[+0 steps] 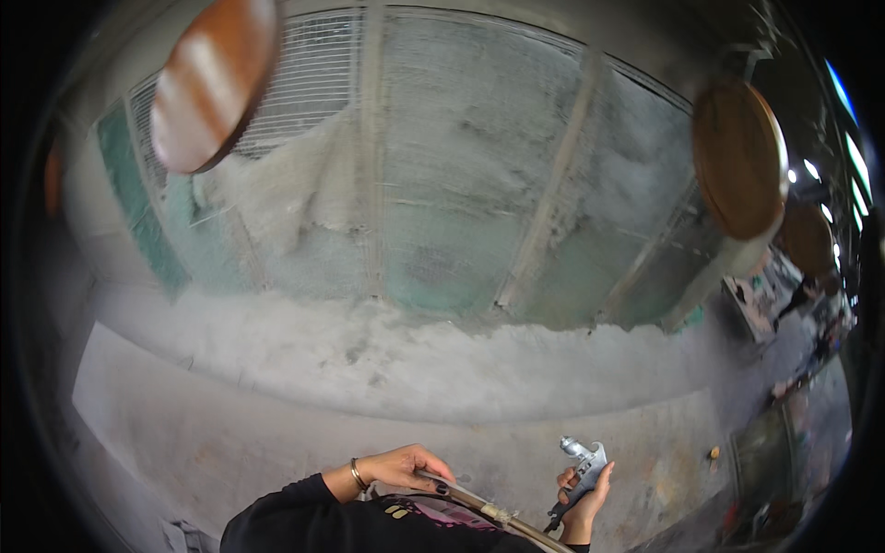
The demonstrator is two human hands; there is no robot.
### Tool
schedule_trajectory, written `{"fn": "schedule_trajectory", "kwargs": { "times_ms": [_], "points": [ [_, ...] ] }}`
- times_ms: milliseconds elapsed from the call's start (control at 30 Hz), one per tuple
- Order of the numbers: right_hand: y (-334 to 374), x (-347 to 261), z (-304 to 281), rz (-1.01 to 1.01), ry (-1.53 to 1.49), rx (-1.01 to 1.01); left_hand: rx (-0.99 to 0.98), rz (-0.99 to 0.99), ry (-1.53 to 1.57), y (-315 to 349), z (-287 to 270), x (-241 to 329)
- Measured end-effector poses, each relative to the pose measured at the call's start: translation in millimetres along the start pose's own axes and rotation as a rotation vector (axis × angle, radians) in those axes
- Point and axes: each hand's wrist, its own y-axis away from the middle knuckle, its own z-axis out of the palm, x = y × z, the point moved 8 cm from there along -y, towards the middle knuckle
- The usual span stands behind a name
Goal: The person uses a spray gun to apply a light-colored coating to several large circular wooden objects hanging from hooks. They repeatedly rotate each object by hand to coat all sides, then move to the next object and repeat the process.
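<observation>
My right hand (583, 495) grips a silver spray gun (581, 465) by its handle, nozzle pointing up and left, near the bottom of the view. My left hand (403, 469), with a bracelet on the wrist and a black sleeve, rests its fingers on a thin curved hose or rod (489, 511) that runs from it toward the lower right. A round brown wooden disc (214, 81) hangs at the top left and another brown disc (739, 157) at the right, both well away from my hands.
A spray booth wall (442, 184) with vertical bars, crusted in white-grey overspray, fills the middle. A powder-coated ledge (387, 359) runs below it. More brown discs (808, 238) hang at the far right, beside a cluttered work area (784, 304).
</observation>
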Motion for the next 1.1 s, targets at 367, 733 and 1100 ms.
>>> {"fn": "schedule_trajectory", "kwargs": {
  "times_ms": [367,733,1100],
  "points": [
    [-88.6,-47.2,-115.7,-0.061,-0.245,-0.008,-0.111,-0.13,0.019,-152.6,38.7,-54.5],
    [-225.6,-145.7,-124.2,-0.216,-0.48,-0.017,-0.156,-0.24,0.045,-299.3,19.0,-87.7],
    [-223.1,-365.3,-66.5,-0.747,-0.611,-0.314,-0.363,-0.102,0.049,-414.0,2.5,-51.2]
  ]
}}
